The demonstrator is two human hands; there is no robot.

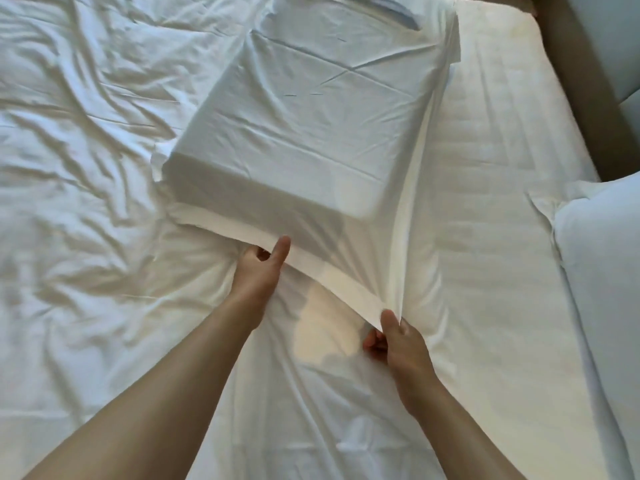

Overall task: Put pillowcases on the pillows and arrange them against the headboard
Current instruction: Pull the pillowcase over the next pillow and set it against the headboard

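A blocky pillow lies in the middle of the bed inside a white pillowcase (311, 126), its far end towards the top of the view. The case's open hem hangs loose past the pillow's near edge. My left hand (261, 268) pinches the hem at its left part, thumb on top. My right hand (394, 337) grips the hem's right corner and holds it lifted off the sheet. A second pillow (602, 271), white and plump, lies at the right edge of the bed.
A crumpled white duvet (76, 161) covers the left half of the bed. A smooth white sheet (502, 150) shows on the right. A brown headboard or bed frame (585, 84) runs along the upper right corner.
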